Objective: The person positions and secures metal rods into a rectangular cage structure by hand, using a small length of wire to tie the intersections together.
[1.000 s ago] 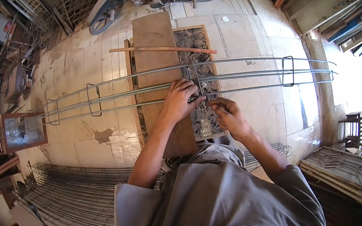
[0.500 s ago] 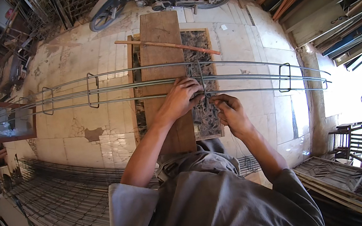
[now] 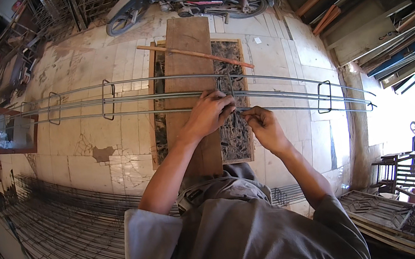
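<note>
A long, narrow rebar cage [image 3: 139, 97] of thin steel rods lies crosswise over a wooden plank [image 3: 184, 51]. Bent rectangular stirrups [image 3: 108, 100] ring the rods at intervals. My left hand [image 3: 211, 111] is closed round the rods beside a stirrup [image 3: 231, 84] just right of the plank, its fingertips partly hidden. Close to the near rod, at that stirrup's lower corner, the thumb and fingers of my right hand [image 3: 262, 121] are pinched together. Whatever sits in that pinch is too small to make out.
Under the plank is a wood-framed panel [image 3: 242, 143] with a dark patterned face. A thin wooden strip [image 3: 195, 56] crosses the plank. A motorbike [image 3: 191, 0] stands beyond; steel mesh [image 3: 80, 222] lies near left. A glass-fronted frame [image 3: 12, 129] is under the cage's left end.
The view has shifted slightly, and the cage's right end sits a little lower in it. My right fingers have drawn in tighter by the near rod; my left hand keeps its hold.
</note>
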The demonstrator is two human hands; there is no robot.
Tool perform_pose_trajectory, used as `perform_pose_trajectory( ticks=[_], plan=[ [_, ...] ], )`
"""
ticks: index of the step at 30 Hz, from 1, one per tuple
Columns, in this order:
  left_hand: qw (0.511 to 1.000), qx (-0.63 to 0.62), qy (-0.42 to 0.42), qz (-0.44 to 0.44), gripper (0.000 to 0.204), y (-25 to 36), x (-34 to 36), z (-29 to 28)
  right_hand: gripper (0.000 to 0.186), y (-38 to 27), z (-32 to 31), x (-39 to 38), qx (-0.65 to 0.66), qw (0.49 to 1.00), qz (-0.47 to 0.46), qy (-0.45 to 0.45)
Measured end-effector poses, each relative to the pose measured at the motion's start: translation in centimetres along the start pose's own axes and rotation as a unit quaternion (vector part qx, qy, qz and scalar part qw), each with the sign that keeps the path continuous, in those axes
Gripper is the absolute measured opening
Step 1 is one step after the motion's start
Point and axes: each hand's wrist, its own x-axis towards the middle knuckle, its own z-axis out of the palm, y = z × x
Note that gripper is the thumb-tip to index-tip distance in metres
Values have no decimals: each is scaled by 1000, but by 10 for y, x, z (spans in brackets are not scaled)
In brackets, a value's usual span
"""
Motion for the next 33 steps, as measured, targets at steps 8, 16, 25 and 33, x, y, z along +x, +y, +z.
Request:
perform_pose_trajectory(
  ticks=[8, 16, 25, 33],
  plan=[
    [1000, 7, 5, -13, 27, -6, -3, 2, 20, -15, -7, 12, -94, 990, -101, 19],
    [1000, 17, -16, 18, 31, 1, -1, 1, 22, -11, -10, 14, -104, 989, -107, 8],
    [999, -2, -1, 38, 27, -2, 1, 5, 21, -28, -17, 25, -138, 984, -110, -2],
    [999, -46, 8, -24, 32, -5, -3, 3, 20, -42, -11, 36, -350, 901, -257, 9]
  ],
)
